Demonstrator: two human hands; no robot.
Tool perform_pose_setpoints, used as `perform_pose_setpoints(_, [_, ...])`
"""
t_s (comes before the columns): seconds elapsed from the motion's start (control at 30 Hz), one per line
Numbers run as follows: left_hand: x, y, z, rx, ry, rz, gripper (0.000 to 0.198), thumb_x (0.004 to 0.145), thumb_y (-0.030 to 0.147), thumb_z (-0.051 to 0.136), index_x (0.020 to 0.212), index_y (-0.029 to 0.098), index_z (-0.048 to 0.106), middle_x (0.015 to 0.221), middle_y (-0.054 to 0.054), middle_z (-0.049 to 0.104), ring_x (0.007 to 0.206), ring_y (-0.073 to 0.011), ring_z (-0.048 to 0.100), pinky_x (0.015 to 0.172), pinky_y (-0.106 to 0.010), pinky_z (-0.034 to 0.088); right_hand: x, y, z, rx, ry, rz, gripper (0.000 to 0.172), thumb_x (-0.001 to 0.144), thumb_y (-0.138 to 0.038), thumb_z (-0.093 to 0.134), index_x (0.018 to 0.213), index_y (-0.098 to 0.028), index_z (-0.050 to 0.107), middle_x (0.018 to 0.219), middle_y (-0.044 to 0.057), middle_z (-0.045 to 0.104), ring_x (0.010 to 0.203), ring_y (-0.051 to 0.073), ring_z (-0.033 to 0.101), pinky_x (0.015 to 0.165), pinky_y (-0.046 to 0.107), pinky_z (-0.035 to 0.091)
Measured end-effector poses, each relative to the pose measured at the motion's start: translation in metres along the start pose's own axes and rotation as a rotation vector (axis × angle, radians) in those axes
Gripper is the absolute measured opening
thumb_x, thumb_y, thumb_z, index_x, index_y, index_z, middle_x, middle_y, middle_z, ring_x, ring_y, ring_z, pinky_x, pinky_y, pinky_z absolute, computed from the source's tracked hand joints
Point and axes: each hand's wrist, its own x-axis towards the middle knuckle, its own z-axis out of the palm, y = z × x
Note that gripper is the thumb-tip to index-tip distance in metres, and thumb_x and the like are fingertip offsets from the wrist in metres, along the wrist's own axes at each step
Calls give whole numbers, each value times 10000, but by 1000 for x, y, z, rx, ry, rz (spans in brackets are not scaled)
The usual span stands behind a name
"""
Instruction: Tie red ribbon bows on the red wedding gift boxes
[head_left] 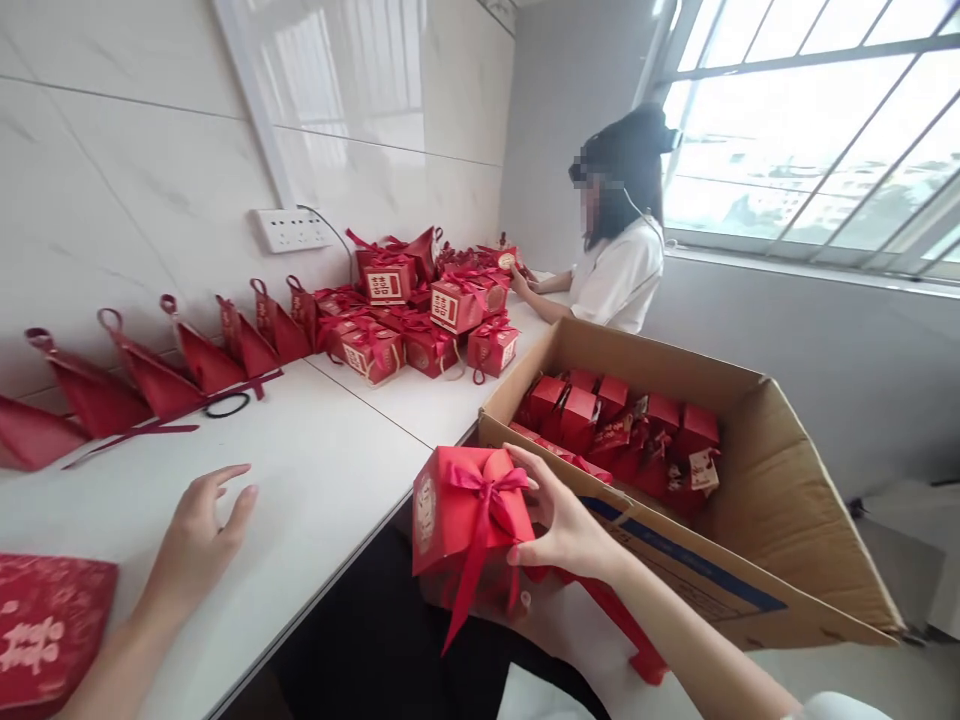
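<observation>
My right hand grips a red gift box by its right side, fingers at the top edge and thumb in front. A pink-red ribbon bow is tied on top, its tails hanging down the front. The box is held between the table edge and the carton. Over the white table my left hand is open, thumb and fingers apart, with nothing in it. Near my left wrist lies a larger red box or bag with a pale double-happiness character, cut off by the frame edge.
A cardboard carton at right holds several red boxes. More ribboned boxes are piled on the white table. Pointed red bags line the wall, with a black ring before them. Another person handles a red box at the far end.
</observation>
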Motion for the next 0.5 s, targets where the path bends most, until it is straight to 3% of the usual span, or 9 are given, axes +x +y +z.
perform_pose_setpoints(0.1, [0,11,5,21,88,157,252,794,453,410,903,265,538,963,-15,586,929,-268,581,854,-520,479,-22,-16,-41,5,137,-22,965,573,-356,823,1372,-305,283,1331,111,460,1167,281,509,922,416,473])
perform_pose_setpoints(0.2, [-2,49,23,-14,87,446,169,832,333,419,892,242,547,903,-20,603,893,-233,590,860,-470,487,-38,-28,-92,-89,378,2,993,589,-388,802,1392,-323,221,1294,111,497,1057,265,587,815,389,540])
perform_pose_setpoints(0.33, [-12,137,77,-136,-160,720,159,843,192,445,955,195,558,957,-55,625,943,-189,590,863,-356,487,-43,-27,-163,-367,691,74,1026,536,-459,796,1385,-261,256,1413,147,353,1163,327,500,753,370,572])
perform_pose_setpoints(0.43, [-20,199,127,-213,-253,778,191,856,170,426,996,181,555,1048,-73,620,1037,-185,558,926,-349,446,-41,-15,-209,-509,701,220,1095,501,-469,799,1404,-244,222,1460,169,258,1175,358,484,773,406,570])
perform_pose_setpoints(0.5, [-25,226,157,-219,-298,806,227,864,187,425,1056,174,544,1120,-83,605,1126,-200,515,981,-374,394,-41,-4,-233,-536,644,318,1094,497,-450,796,1403,-237,219,1466,175,237,1162,355,497,805,419,560])
